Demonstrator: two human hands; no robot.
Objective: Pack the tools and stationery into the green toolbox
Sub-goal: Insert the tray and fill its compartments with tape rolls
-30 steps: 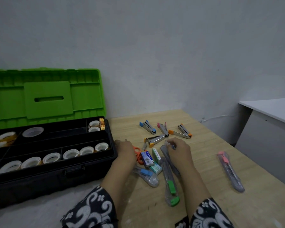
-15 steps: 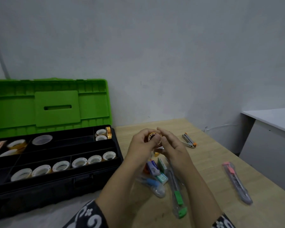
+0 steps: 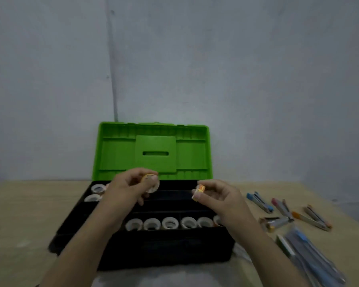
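Toolbox (image 3: 151, 241) sits open in the middle of the counter (image 3: 25, 214), its green lid (image 3: 153, 151) standing upright against the grey wall (image 3: 195, 59) and its black tray facing the camera. Six tape rolls (image 3: 170, 223) stand side by side in the tray's front row, and two more (image 3: 97, 189) lie in the back left compartment. Both hands hover over the tray, apart from each other. Left hand (image 3: 129, 188) is above the back middle, its fingers (image 3: 151, 180) closed around a small tape roll (image 3: 148, 177) with an orange rim; a pale roll shows just below that hand, though the blur hides whether it is held or lying in the tray. Right hand (image 3: 218, 196) is over the right half, thumb and forefinger pinched on a small orange-and-white piece (image 3: 200, 188) too blurred to name. On the counter right of the box lie four small staplers (image 3: 259, 200), blue, pink, orange and silver, near one another, and nearer the camera a cluster of long bagged items (image 3: 311, 255) at the picture's lower right.
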